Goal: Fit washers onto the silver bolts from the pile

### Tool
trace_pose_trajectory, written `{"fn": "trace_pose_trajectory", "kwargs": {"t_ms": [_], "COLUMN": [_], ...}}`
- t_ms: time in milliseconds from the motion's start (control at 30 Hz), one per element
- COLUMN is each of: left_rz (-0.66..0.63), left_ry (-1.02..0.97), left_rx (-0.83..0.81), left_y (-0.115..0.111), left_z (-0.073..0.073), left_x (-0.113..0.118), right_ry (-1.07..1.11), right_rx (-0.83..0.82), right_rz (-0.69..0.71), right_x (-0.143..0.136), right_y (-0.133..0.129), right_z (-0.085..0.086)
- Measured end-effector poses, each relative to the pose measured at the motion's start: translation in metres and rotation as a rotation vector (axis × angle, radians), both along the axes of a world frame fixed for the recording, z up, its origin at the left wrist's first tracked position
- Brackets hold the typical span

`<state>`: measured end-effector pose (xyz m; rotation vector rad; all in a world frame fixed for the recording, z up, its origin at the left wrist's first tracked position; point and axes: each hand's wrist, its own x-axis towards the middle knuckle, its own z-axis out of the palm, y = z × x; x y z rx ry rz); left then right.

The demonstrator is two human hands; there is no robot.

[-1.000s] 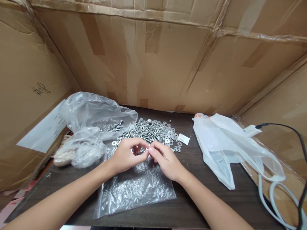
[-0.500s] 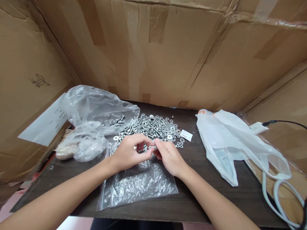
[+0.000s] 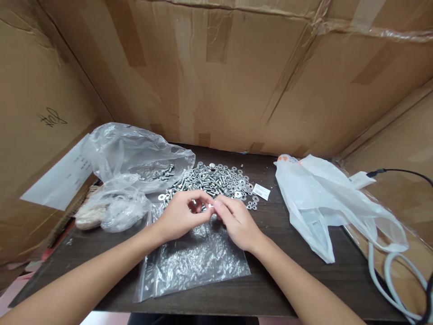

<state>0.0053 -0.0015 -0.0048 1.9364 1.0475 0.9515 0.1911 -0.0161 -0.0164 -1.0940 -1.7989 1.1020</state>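
Note:
Both hands meet fingertip to fingertip just in front of a pile of bolts and washers (image 3: 216,178). A small metal bolt (image 3: 210,206) shows between them, mostly covered by the fingers. My left hand (image 3: 184,214) pinches it at one end between thumb and forefinger. At its other end, my right hand (image 3: 238,221) closes thumb and fingers around it; whether a washer or nut is on it I cannot tell. Beneath the hands lies a clear zip bag (image 3: 203,266), flat on the dark table (image 3: 270,280).
On the left, an open clear plastic bag (image 3: 118,149) holds several bolts, with a knotted bag (image 3: 118,212) before it. A small white label (image 3: 261,192) lies right of the pile. Farther right are a white plastic bag (image 3: 304,189) and a pale cable (image 3: 372,266). Cardboard walls (image 3: 250,81) enclose the table.
The right thumb and fingers have closed further over the bolt, so less of it shows. Both hands stay in nearly the same place; the view has shifted slightly.

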Motion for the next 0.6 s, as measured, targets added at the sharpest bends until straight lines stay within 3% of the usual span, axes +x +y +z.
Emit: {"fn": "trace_pose_trajectory", "kwargs": {"t_ms": [67,133,267,333,500,600], "left_rz": [-0.054,-0.07,-0.011,-0.016,-0.002,-0.012], "left_ry": [-0.063,-0.075,0.038,0.067,0.0,0.014], "left_rx": [-0.181,-0.196,0.198,0.3,-0.058,-0.078], "left_y": [0.002,0.0019,-0.0029,-0.004,0.0009,0.002], "left_z": [0.0,-0.0007,-0.0019,-0.0019,-0.0001,0.0], "left_x": [0.0005,0.0004,-0.0006,-0.001,-0.0013,-0.0017], "right_ry": [-0.004,0.001,0.017,0.027,0.158,0.167], "right_rx": [0.058,0.046,-0.088,-0.156,-0.153,-0.158], "right_rz": [-0.011,-0.008,0.005,0.009,0.022,0.03], "right_x": [0.001,0.0011,-0.0005,-0.0006,0.0021,0.0026], "right_y": [-0.0007,-0.0005,0.0025,0.0038,0.0043,0.0046], "right_z": [0.0035,0.0036,-0.0036,-0.0053,0.0018,0.002]}}
